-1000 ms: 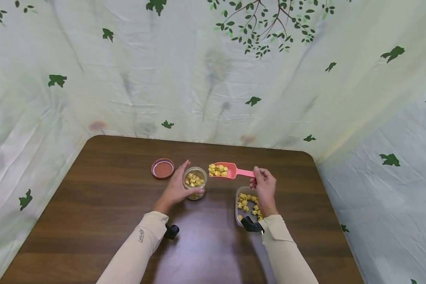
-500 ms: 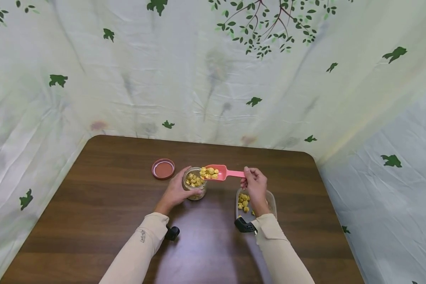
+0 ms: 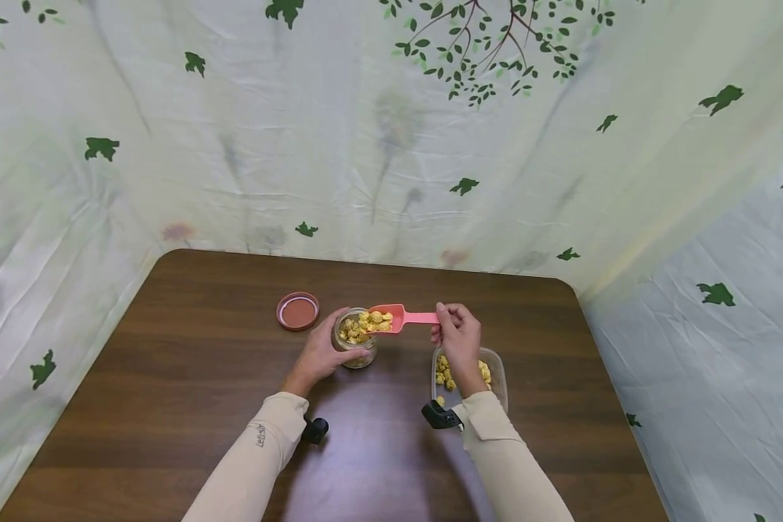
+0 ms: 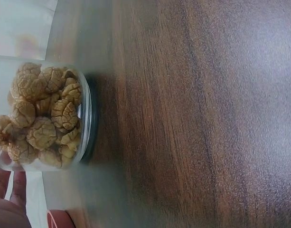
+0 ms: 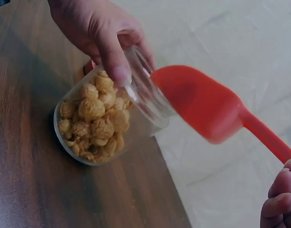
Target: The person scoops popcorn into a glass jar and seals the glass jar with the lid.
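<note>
My left hand (image 3: 320, 357) grips a clear glass jar (image 5: 95, 118) partly filled with round yellow popcorn, its thumb and fingers around the upper part. The jar stands on the table. A red-pink scoop (image 5: 202, 104) is pinched by its handle in my right hand (image 3: 460, 344). Popcorn (image 3: 377, 321) lies in the scoop, whose front edge is over the jar's mouth. Beneath my right forearm sits a clear plastic container (image 3: 501, 370) with more popcorn, partly hidden by the wrist.
A reddish-brown jar lid (image 3: 298, 312) lies on the brown wooden table (image 3: 202, 377), left of the jar. A white leaf-patterned curtain (image 3: 339, 145) hangs behind the table and along its sides.
My right hand has moved left, bringing the loaded scoop from beside the jar to over its mouth. The left hand and jar stay in place.
</note>
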The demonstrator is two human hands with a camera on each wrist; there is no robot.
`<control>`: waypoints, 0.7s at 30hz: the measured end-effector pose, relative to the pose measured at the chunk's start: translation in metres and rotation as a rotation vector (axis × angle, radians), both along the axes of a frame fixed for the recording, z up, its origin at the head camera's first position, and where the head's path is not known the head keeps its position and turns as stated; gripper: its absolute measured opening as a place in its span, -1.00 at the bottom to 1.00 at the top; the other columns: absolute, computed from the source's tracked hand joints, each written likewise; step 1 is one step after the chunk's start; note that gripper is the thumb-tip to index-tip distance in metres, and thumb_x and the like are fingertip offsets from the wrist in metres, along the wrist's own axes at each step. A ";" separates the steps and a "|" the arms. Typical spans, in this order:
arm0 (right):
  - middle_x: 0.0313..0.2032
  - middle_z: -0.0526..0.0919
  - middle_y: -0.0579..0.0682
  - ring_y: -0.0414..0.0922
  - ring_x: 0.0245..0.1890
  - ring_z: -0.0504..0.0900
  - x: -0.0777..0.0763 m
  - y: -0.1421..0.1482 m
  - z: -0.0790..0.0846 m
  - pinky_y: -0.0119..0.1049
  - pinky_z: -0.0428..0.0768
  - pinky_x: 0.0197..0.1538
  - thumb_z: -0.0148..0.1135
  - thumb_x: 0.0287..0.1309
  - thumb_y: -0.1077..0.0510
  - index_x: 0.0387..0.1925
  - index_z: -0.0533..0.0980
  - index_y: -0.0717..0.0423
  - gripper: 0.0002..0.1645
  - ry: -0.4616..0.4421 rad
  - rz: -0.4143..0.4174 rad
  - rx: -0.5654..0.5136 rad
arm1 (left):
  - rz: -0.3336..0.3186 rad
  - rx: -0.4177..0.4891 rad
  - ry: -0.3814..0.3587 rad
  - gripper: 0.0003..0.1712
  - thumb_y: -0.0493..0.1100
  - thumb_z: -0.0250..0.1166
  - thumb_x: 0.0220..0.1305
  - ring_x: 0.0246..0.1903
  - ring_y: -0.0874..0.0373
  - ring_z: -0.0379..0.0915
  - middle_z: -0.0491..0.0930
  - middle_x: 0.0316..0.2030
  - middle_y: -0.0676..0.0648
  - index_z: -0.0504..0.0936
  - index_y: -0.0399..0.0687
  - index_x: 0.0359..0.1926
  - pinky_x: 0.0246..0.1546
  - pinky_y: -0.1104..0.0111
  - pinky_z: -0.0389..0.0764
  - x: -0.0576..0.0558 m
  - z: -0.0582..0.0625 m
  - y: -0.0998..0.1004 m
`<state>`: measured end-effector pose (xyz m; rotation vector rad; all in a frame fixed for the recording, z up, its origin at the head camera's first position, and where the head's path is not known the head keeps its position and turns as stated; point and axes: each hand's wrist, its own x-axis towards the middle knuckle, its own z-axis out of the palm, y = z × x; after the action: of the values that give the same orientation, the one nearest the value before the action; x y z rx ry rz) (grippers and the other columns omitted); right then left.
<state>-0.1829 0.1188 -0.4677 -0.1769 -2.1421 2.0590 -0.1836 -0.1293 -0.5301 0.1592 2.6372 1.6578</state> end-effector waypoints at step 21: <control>-0.53 0.56 0.41 -0.04 -0.68 0.52 0.020 -0.019 0.050 -0.36 0.58 -0.57 0.16 0.31 0.23 -0.33 0.51 0.39 -0.77 0.167 0.002 0.184 | -0.004 0.010 0.044 0.05 -0.07 0.63 -0.20 0.14 -0.10 0.36 0.45 0.17 -0.24 0.32 -0.12 0.33 0.20 0.04 0.36 -0.001 -0.005 -0.001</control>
<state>-0.1631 0.0995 -0.4176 0.0199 -2.2113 1.7939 -0.1847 -0.1307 -0.5353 0.2029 2.6586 1.6854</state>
